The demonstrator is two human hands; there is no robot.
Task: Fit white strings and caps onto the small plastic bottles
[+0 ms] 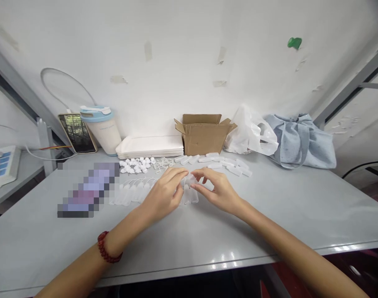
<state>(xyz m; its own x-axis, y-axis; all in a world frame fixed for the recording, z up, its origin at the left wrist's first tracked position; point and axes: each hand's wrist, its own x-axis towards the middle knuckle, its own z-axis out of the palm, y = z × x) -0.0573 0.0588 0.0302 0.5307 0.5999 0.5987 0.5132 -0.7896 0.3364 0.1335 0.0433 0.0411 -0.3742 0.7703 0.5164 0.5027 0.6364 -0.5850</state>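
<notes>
My left hand (165,193) and my right hand (214,188) meet at the middle of the grey table (269,215), both pinched on a small clear plastic vial (189,182) between their fingertips. A row of finished clear vials (130,192) lies just left of my left hand. Behind the hands sit a heap of small white caps (137,164), some thin white loops (163,164) and loose clear tubes (226,163). A red bead bracelet (106,248) is on my left wrist.
Against the wall stand a cardboard box (203,133), a stack of white trays (151,147), a blue-lidded cup (102,129), a phone (77,133), a white plastic bag (251,132) and a light blue cloth bag (300,140). A blurred patch (89,190) lies at left.
</notes>
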